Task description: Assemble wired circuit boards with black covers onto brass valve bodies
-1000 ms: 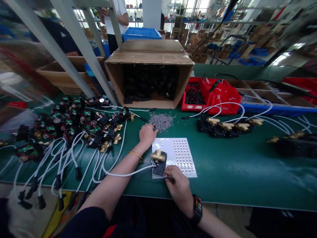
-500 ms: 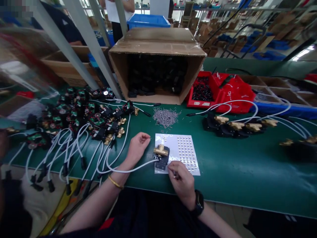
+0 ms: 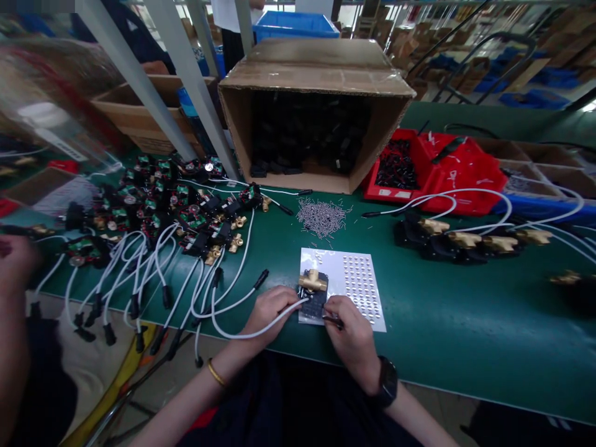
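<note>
A black unit (image 3: 315, 304) with a brass fitting (image 3: 313, 280) on top lies on a white sheet (image 3: 338, 261) dotted with rows of small silvery pieces. My left hand (image 3: 274, 310) is closed at the unit's left edge, beside its white cable; what its fingertips grip is hidden. On the right, my right hand (image 3: 350, 329) has its fingers pinched round a small dark item, too small to make out, close to the unit's lower right side. Beyond the sheet is a pile of small screws (image 3: 321, 217).
Cabled units (image 3: 190, 217) crowd the left of the green table (image 3: 447, 323). An open cardboard box (image 3: 316, 81) of black parts stands behind, red bins (image 3: 465, 180) and more units (image 3: 460, 239) at right. Another person's hand (image 3: 16, 267) shows far left.
My left hand has come down and right to the unit's edge. My right hand remains by the unit. The whole view has shifted slightly, and the other person's hand shows more at far left.
</note>
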The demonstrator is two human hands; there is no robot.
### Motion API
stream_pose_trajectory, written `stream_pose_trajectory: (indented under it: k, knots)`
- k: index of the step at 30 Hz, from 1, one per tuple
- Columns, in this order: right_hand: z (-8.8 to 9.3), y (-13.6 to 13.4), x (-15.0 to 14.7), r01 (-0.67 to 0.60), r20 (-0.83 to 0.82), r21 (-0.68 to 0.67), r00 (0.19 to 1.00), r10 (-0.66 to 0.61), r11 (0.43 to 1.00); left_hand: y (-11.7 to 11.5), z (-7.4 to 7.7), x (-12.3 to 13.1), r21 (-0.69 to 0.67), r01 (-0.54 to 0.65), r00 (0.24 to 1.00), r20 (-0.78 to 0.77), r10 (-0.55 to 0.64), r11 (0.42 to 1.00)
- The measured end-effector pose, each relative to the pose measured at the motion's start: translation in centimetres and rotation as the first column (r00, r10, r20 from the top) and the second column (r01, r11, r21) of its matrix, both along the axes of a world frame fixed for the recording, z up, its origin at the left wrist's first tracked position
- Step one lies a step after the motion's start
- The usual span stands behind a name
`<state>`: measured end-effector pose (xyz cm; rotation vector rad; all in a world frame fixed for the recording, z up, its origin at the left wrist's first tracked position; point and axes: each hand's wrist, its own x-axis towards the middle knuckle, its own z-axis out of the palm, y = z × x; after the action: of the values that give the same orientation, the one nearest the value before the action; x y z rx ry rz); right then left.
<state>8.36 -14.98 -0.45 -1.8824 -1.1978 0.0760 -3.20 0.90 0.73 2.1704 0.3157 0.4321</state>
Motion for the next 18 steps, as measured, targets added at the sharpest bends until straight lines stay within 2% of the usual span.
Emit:
stream_pose_trajectory:
  k: [6, 12, 15, 18]
  knots:
    - [0.5, 0.1, 0.2, 0.025, -0.054, 0.025, 0.998, -0.024, 0.999, 0.8, -0.7, 0.2, 0.065, 0.088, 0.995, -0.048, -0.085, 0.994]
    - [-0.1, 0.0, 0.4, 0.06, -0.038, 0.031, 0.998, -0.059, 0.998, 2.0, -1.3, 1.5, -0.015, 0.104, 0.993, -0.048, -0.104, 0.994]
    - [-1.1, -0.5, 1.3, 0.102, 0.011, 0.044, 0.995, -0.102, 0.994, 1.6, -1.7, 2.2, 0.065, 0.071, 0.997, -0.029, -0.069, 0.995]
    - [-2.3, 0.1, 2.5, -0.016, 0.033, 0.124, 0.999, 0.012, 0.992, 1.3, -2.2, 3.0, 0.198, 0.044, 0.999, -0.013, -0.042, 0.979]
